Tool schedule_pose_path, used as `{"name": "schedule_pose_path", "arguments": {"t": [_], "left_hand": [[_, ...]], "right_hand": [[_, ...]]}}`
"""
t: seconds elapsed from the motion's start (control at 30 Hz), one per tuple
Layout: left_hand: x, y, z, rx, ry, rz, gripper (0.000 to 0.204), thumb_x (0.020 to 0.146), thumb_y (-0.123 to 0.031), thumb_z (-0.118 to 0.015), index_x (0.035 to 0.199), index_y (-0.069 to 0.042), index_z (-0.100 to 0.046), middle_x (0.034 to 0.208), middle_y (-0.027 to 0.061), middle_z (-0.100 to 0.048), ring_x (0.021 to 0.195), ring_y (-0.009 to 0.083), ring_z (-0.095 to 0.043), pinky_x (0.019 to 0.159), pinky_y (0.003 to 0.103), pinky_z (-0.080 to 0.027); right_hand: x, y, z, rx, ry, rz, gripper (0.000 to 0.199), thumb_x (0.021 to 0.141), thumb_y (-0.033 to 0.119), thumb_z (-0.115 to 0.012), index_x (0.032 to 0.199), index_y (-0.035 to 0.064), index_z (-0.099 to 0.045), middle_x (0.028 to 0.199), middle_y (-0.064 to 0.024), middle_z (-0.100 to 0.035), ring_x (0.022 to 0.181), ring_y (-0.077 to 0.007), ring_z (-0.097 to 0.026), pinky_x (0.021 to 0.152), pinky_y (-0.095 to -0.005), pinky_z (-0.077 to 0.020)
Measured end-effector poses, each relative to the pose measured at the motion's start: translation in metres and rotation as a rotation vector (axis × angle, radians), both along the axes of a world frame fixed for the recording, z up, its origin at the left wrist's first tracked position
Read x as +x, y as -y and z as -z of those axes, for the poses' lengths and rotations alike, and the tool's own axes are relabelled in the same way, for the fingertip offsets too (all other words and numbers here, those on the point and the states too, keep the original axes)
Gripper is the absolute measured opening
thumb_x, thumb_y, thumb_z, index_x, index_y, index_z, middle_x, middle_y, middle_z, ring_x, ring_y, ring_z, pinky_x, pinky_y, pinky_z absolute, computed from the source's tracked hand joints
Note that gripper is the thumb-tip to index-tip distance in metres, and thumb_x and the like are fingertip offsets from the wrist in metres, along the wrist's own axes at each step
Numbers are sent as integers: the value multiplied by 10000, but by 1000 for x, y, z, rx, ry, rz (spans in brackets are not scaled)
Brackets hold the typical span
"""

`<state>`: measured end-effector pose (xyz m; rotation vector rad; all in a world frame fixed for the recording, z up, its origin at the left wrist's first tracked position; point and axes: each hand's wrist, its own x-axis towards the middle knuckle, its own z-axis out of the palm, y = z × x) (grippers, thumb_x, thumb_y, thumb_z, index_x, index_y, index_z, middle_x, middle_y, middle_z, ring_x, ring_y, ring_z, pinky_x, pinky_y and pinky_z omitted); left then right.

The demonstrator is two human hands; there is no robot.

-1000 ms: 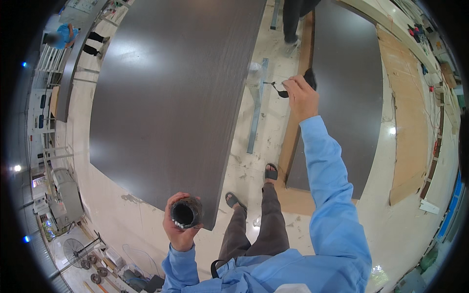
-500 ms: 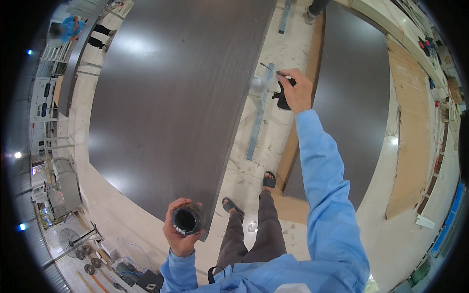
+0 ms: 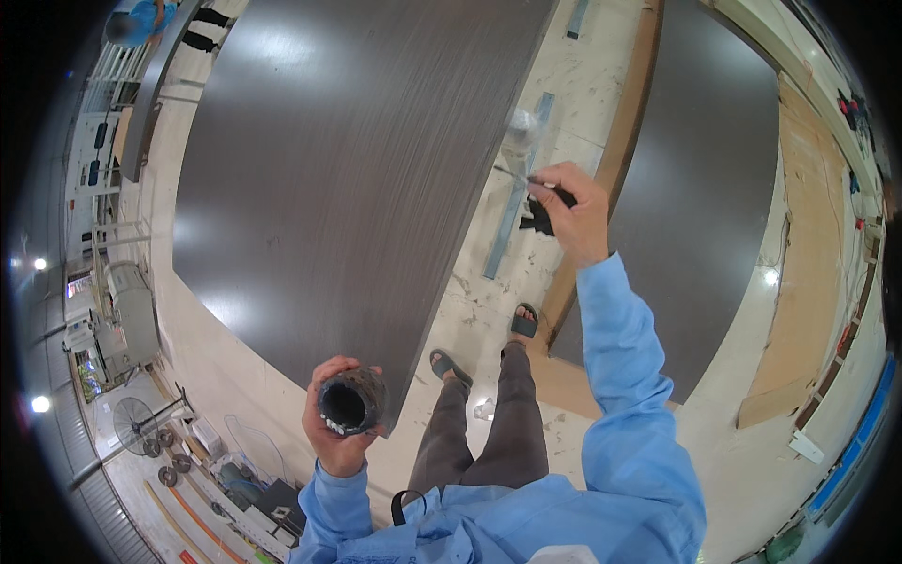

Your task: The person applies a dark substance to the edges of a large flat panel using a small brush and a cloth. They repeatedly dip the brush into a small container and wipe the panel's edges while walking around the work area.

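In my left hand (image 3: 340, 451) is an open jar (image 3: 373, 385) with a dark inside, my fingers wrapped round its side and its mouth tilted toward me. It is over the near corner of a large dark grey wood-grain panel (image 3: 319, 188). My right hand (image 3: 578, 211) pinches a thin stick-like tool (image 3: 512, 174), perhaps a fine brush, its tip pointing left near the panel's right edge. A black cloth-like piece (image 3: 537, 221) shows below that hand; whether the fingers hold it too is hidden.
A second dark panel (image 3: 709, 188) lies to the right, with brown board (image 3: 629, 113) along its side. Between the panels, a grey-blue strip (image 3: 512, 221) lies on the pale floor near my sandalled feet. A standing fan (image 3: 136, 423) is at lower left; another person (image 3: 141, 23) is at far left.
My right hand has come a little nearer to me, bringing the tool and black piece along. The jar has shifted slightly left and up in the picture. My view has shifted a little.
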<state>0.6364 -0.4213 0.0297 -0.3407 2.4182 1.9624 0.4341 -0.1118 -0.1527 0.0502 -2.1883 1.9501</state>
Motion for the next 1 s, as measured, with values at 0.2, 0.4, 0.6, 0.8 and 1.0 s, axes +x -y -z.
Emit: {"name": "schedule_pose_path", "arguments": {"t": [0.2, 0.4, 0.6, 0.8, 1.0], "left_hand": [[-2, 2, 4, 37, 6, 14, 869, 693, -318, -996, 1359, 24, -554, 1346, 156, -559, 1180, 335, -674, 1001, 430, -550], [3, 0, 6, 64, 29, 33, 865, 690, -294, -995, 1362, 27, -554, 1348, 152, -560, 1179, 325, -677, 1005, 418, -549], [7, 6, 5, 36, 50, 37, 850, 685, -263, -997, 1354, 21, -559, 1348, 150, -559, 1182, 326, -676, 1009, 424, -555], [8, 2, 9, 46, 43, 37, 856, 671, -245, -1001, 1357, 14, -560, 1342, 149, -565, 1176, 331, -679, 1006, 427, -557], [10, 2, 7, 27, 41, 40, 870, 667, -240, -1004, 1365, 15, -551, 1339, 151, -563, 1177, 337, -676, 1003, 437, -560]], "right_hand": [[22, 16, 0, 28, 13, 26, 105, 870, -21, -758, 973, -5, -747, 899, -66, -698, 815, -153, -651, 736, -284, -507], [6, 18, 6, 30, 67, 104, 113, 848, -11, -755, 959, 6, -762, 870, -90, -697, 777, -193, -660, 708, -307, -510], [16, 17, 14, -44, 211, -106, 91, 858, -3, -751, 948, 2, -764, 874, -77, -709, 783, -187, -661, 740, -305, -510], [6, 15, 22, 7, 47, 129, 114, 871, 8, -752, 984, -8, -748, 903, -89, -718, 839, -185, -667, 774, -302, -514], [17, 18, 19, -30, 161, -104, 93, 868, 23, -761, 961, 16, -763, 896, -79, -721, 808, -190, -671, 746, -304, -516]]}}
